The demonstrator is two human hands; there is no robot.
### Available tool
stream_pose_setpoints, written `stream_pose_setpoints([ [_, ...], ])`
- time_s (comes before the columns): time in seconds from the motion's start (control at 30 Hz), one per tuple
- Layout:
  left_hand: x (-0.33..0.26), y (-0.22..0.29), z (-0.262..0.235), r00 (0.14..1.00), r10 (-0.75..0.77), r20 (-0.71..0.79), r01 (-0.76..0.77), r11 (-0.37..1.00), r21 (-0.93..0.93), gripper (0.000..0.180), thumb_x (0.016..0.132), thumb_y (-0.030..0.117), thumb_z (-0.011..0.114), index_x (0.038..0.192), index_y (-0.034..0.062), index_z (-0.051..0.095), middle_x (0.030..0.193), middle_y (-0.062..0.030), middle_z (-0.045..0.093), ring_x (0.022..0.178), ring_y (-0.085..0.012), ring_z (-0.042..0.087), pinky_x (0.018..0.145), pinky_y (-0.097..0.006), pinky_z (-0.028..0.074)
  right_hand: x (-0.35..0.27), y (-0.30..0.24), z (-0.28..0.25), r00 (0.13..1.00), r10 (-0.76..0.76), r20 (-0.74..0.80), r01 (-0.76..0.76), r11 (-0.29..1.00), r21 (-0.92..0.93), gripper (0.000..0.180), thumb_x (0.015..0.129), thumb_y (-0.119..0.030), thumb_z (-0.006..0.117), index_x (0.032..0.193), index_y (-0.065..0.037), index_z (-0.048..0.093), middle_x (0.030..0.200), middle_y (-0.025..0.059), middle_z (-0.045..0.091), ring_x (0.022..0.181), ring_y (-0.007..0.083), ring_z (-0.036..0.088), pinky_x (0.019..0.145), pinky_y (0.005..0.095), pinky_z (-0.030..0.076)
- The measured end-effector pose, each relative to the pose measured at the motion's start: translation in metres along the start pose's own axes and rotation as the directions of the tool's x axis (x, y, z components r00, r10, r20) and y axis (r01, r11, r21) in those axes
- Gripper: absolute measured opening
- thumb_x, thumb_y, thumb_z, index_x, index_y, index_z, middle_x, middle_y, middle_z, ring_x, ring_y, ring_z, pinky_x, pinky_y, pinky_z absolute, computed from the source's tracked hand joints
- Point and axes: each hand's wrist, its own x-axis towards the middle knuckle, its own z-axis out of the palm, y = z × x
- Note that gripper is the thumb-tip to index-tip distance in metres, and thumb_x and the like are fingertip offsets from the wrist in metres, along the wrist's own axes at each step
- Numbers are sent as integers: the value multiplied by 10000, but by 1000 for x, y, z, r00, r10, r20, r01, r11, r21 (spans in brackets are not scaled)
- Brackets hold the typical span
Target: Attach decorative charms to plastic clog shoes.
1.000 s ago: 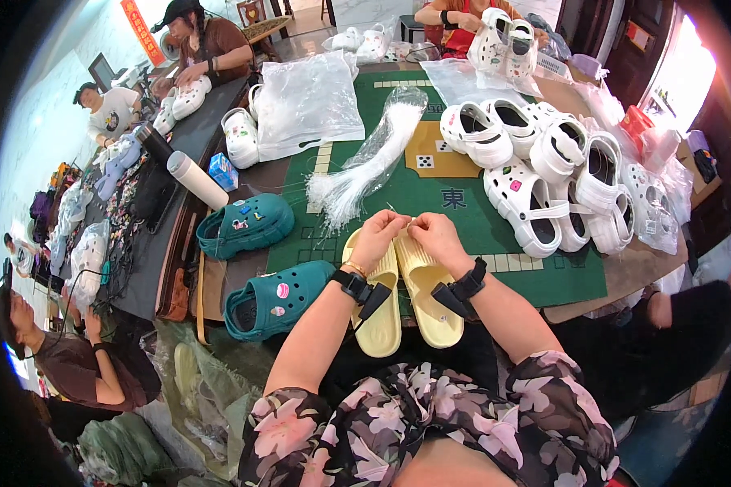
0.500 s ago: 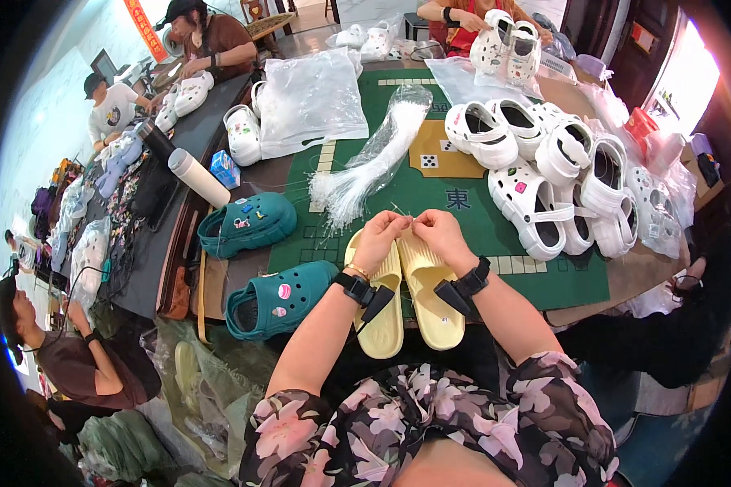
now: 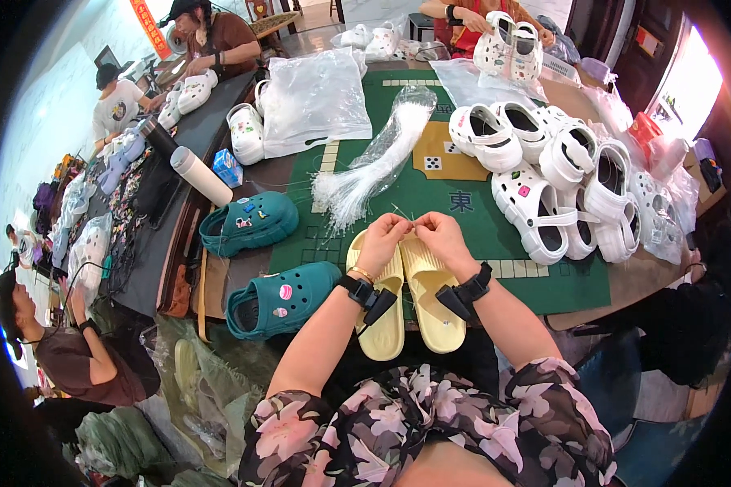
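Observation:
A pair of pale yellow slide slippers lies side by side at the near table edge, the left slipper (image 3: pixel 382 329) and the right slipper (image 3: pixel 435 321) with toes away from me. Over their far ends, my left hand (image 3: pixel 382 240) and my right hand (image 3: pixel 442 239) meet with pinched fingertips. Between them is a thin, pale plastic strand (image 3: pixel 398 211), hard to make out. Just beyond lies a bundle of similar white strands (image 3: pixel 374 174) in a clear sleeve. Two teal clogs with charms, one farther (image 3: pixel 252 223) and one nearer (image 3: pixel 280 299), sit left of my left hand.
Several white clogs (image 3: pixel 536 211) are heaped at the right on the green mat (image 3: pixel 536 296). A clear plastic bag (image 3: pixel 317 105) lies at the far left, near a white bottle (image 3: pixel 201 176) and a blue box (image 3: pixel 227 168). Other people work at the far side and left.
My hands stay pinched together above the slippers, with only slight finger movement. The whole view has shifted a little. At the left, a person in a white shirt has turned their head.

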Motion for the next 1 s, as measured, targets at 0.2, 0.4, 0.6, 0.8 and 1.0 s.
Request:
stream_pose_setpoints([
  [0.2, -1, 3, -7, 1000, 20, -24, -18, 997, 77, 165, 944, 173, 595, 949, 12, 625, 863, -11, 631, 805, -78, 562, 724, -228, 457, 1, -10, 5, 998, -52, 32, 52, 999, 15, 185, 812, -148, 637, 898, 11, 678, 773, 79, 693, 690, 150, 642, 650, 294, 500],
  [0.4, -11, 13, -1, 993, 109, -55, -90, 960, 266, 221, 914, 210, 603, 997, 7, 634, 913, -58, 629, 888, -144, 585, 804, -301, 470, -1, -12, 2, 994, -91, 56, 87, 994, 62, 166, 842, -157, 665, 827, 8, 674, 691, 14, 618, 652, 77, 535, 578, 251, 436],
  [0.6, -5, 7, 14, 977, 209, -54, -183, 935, 304, 182, 884, 185, 622, 860, 5, 628, 787, -75, 647, 750, -142, 602, 680, -295, 483, 1, 7, -14, 996, -55, 76, 48, 995, 86, 121, 865, -114, 617, 798, -13, 630, 702, -13, 586, 639, 62, 520, 572, 215, 400],
  [0.8, -5, -5, 7, 980, 186, -73, -179, 980, 91, 145, 886, 139, 635, 856, -4, 634, 760, -9, 623, 715, -74, 547, 643, -250, 457, 2, 2, -3, 999, -9, -51, 19, 982, 188, 112, 900, -94, 583, 860, 8, 601, 757, 9, 591, 670, 82, 543, 624, 232, 447],
  [1.0, -6, 2, 8, 974, 206, -91, -194, 973, 121, 162, 882, 164, 647, 890, 3, 666, 769, -16, 604, 705, -89, 542, 645, -248, 450, 0, -1, -2, 989, -95, -117, 128, 940, 317, 77, 911, -67, 563, 875, -10, 598, 813, 14, 609, 737, 85, 562, 699, 235, 458],
])
